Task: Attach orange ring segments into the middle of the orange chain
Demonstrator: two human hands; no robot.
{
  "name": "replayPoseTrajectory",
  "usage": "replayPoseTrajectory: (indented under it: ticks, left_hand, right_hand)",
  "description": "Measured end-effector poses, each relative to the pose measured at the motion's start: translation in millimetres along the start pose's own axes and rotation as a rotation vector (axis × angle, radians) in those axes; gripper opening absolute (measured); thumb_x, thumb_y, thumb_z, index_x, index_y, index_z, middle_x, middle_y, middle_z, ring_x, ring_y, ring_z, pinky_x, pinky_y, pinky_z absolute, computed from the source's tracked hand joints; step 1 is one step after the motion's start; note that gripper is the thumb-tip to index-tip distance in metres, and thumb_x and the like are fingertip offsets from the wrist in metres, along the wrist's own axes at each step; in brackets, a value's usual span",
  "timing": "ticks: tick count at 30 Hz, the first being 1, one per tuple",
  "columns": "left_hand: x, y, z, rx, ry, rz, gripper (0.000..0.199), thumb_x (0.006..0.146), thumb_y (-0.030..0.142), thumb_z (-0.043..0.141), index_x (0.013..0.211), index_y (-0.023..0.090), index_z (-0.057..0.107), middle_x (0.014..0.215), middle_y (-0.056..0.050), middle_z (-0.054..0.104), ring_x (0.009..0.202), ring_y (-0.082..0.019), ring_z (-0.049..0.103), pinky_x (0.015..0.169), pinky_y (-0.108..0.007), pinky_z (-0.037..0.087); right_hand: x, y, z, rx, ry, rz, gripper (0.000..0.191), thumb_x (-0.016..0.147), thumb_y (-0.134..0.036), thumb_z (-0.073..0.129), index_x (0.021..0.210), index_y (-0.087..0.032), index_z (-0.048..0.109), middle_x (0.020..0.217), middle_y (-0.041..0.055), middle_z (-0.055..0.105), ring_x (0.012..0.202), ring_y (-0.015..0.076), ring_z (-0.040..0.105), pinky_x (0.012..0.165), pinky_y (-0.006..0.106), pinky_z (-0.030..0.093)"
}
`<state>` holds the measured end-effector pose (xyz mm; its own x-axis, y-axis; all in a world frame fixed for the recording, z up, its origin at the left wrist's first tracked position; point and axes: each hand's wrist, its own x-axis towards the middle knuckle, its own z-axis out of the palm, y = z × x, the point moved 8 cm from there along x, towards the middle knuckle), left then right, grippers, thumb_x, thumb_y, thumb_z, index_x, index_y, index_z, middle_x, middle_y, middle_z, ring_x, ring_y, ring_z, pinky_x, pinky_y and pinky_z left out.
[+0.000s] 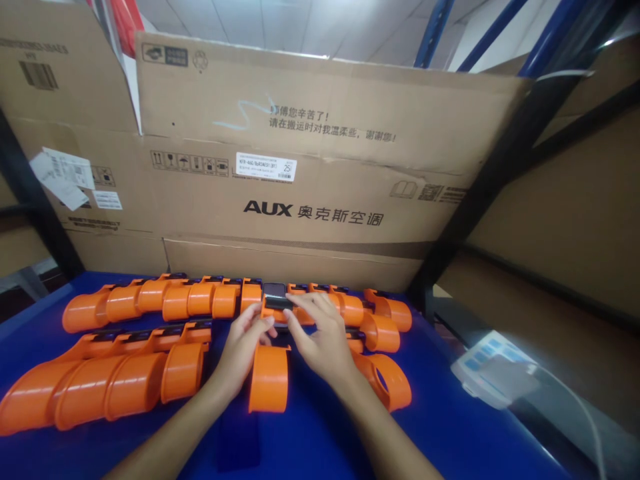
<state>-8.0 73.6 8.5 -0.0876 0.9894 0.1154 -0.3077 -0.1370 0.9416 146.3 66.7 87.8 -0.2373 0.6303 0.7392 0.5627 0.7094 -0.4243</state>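
Near the middle, both hands meet at an orange plastic part (270,380) with a wide, ring-like end facing me. My left hand (243,343) is closed, with its thumb and curled fingers gripping the part's upper left side. A black strip-like piece (279,303) lies across the far end, beneath a small dark panel (274,290). My right hand (320,337) pinches the right side of this piece, its thumb tip against the black strip and its fingers reaching over. The fingers hide part of the joint, and whether the ring and far end are one piece I cannot tell.
Similar orange parts with dark tops stand in rows on the blue table surface (190,447), left (135,383) and right (385,380). A large cardboard sheet (320,160) rises behind. A white device (500,367) with a cable lies at right, near black frame bars (480,153).
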Motion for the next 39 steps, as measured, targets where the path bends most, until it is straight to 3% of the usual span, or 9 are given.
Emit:
replayPoseTrajectory:
  ticks: [7, 12, 14, 17, 20, 23, 26, 31, 39]
  left_hand:
    - [1, 1, 2.9, -0.01, -0.04, 0.012, 0.023, 0.077, 0.034, 0.073, 0.093, 0.019, 0.067, 0.073, -0.001, 0.066, 0.063, -0.014, 0.058, 0.059, -0.023, 0.046]
    - [2, -4, -2.3, -0.072, 0.012, -0.044, 0.021, 0.072, 0.032, 0.075, 0.086, 0.019, 0.066, 0.07, -0.001, 0.066, 0.06, -0.013, 0.058, 0.061, -0.024, 0.047]
    - [3, -7, -8.0, -0.117, 0.066, -0.069, 0.022, 0.07, 0.031, 0.075, 0.084, 0.018, 0.065, 0.07, -0.001, 0.067, 0.058, -0.013, 0.057, 0.06, -0.024, 0.045]
    - [4, -9, -18.7, -0.165, 0.159, -0.092, 0.023, 0.066, 0.031, 0.076, 0.081, 0.018, 0.064, 0.068, -0.001, 0.067, 0.058, -0.013, 0.058, 0.059, -0.023, 0.045]
    - [6, -9, -23.3, -0.193, 0.182, -0.118, 0.023, 0.065, 0.032, 0.076, 0.077, 0.017, 0.063, 0.067, 0.0, 0.067, 0.056, -0.013, 0.058, 0.057, -0.024, 0.045]
    - [6, -11, -23.1, -0.208, 0.169, -0.131, 0.024, 0.065, 0.033, 0.075, 0.077, 0.018, 0.061, 0.067, 0.001, 0.066, 0.054, -0.012, 0.056, 0.055, -0.024, 0.045]
    - [6, -12, -22.4, -0.212, 0.17, -0.13, 0.024, 0.065, 0.032, 0.076, 0.077, 0.019, 0.06, 0.066, 0.001, 0.065, 0.053, -0.011, 0.055, 0.054, -0.023, 0.045]
    - [5, -12, -21.4, -0.21, 0.178, -0.133, 0.025, 0.065, 0.033, 0.077, 0.073, 0.018, 0.059, 0.066, 0.001, 0.065, 0.052, -0.011, 0.055, 0.053, -0.022, 0.044]
    - [10, -13, -17.3, -0.131, 0.092, -0.08, 0.027, 0.067, 0.032, 0.079, 0.084, 0.017, 0.065, 0.067, 0.0, 0.066, 0.054, -0.011, 0.057, 0.056, -0.022, 0.045]
  right_hand:
    - [0, 2, 4, 0.028, -0.041, 0.007, 0.029, 0.095, -0.03, 0.062, 0.121, -0.025, 0.071, 0.1, 0.008, 0.07, 0.096, 0.0245, 0.063, 0.091, 0.043, 0.05]
    - [1, 5, 8, 0.085, -0.095, 0.055, 0.037, 0.097, -0.03, 0.056, 0.134, -0.024, 0.063, 0.106, 0.0085, 0.071, 0.096, 0.0238, 0.065, 0.087, 0.039, 0.052]
    - [-1, 12, 8, 0.106, -0.093, 0.136, 0.032, 0.099, -0.029, 0.05, 0.127, -0.021, 0.064, 0.098, 0.0069, 0.073, 0.085, 0.0206, 0.066, 0.078, 0.034, 0.052]
    - [-9, 26, 17, 0.017, -0.258, 0.259, 0.02, 0.097, -0.027, 0.05, 0.096, -0.02, 0.069, 0.072, 0.0015, 0.068, 0.061, 0.0163, 0.061, 0.059, 0.027, 0.045]
    - [-24, 36, 29, -0.184, -0.505, 0.304, 0.013, 0.085, -0.025, 0.066, 0.073, -0.021, 0.066, 0.066, 0.0019, 0.065, 0.06, 0.0171, 0.06, 0.054, 0.026, 0.038]
    - [-37, 39, 39, -0.29, -0.646, 0.301, 0.013, 0.076, -0.028, 0.077, 0.072, -0.023, 0.065, 0.073, 0.0048, 0.068, 0.066, 0.0205, 0.063, 0.053, 0.026, 0.036]
    - [-43, 38, 48, -0.338, -0.694, 0.285, 0.011, 0.077, -0.027, 0.076, 0.077, -0.023, 0.065, 0.076, 0.0059, 0.069, 0.07, 0.0228, 0.065, 0.053, 0.027, 0.035]
    - [-39, 32, 50, -0.31, -0.66, 0.257, 0.013, 0.073, -0.01, 0.068, 0.075, -0.022, 0.061, 0.077, 0.0056, 0.068, 0.069, 0.0205, 0.063, 0.055, 0.027, 0.034]
    - [-12, 38, 22, 0.006, -0.289, 0.345, 0.01, 0.08, -0.014, 0.06, 0.078, -0.022, 0.055, 0.063, -0.0036, 0.061, 0.054, 0.0131, 0.055, 0.053, 0.023, 0.037]
